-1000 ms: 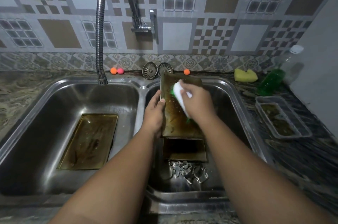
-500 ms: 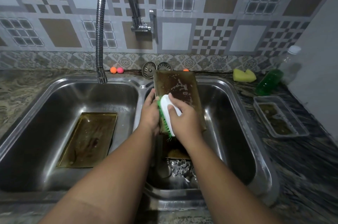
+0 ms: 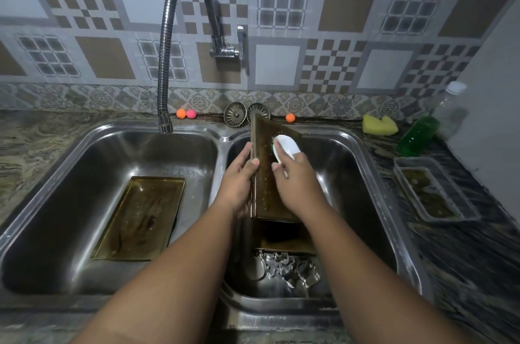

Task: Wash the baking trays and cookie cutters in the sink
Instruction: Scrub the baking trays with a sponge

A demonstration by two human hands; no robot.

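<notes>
A brown baking tray (image 3: 266, 189) stands tilted upright in the right basin of the steel double sink (image 3: 222, 138). My left hand (image 3: 239, 177) grips its left edge. My right hand (image 3: 295, 177) presses a white scrubbing brush (image 3: 287, 146) with green bristles against the tray's upper part. Under it a second tray (image 3: 284, 238) lies on the basin floor, with several metal cookie cutters (image 3: 287, 270) in front of it. A third tray (image 3: 140, 217) lies flat in the left basin.
A flexible faucet (image 3: 166, 62) hangs over the left basin. Two strainer plugs (image 3: 235, 114) and small orange and pink balls (image 3: 186, 114) sit behind the sink. On the right counter are a yellow sponge (image 3: 378, 125), a green soap bottle (image 3: 417, 135) and a clear plastic container (image 3: 433, 191).
My right hand has moved the brush from the tray's lower part up to its top. The tray has turned so its left edge faces me more. My left hand keeps its grip.
</notes>
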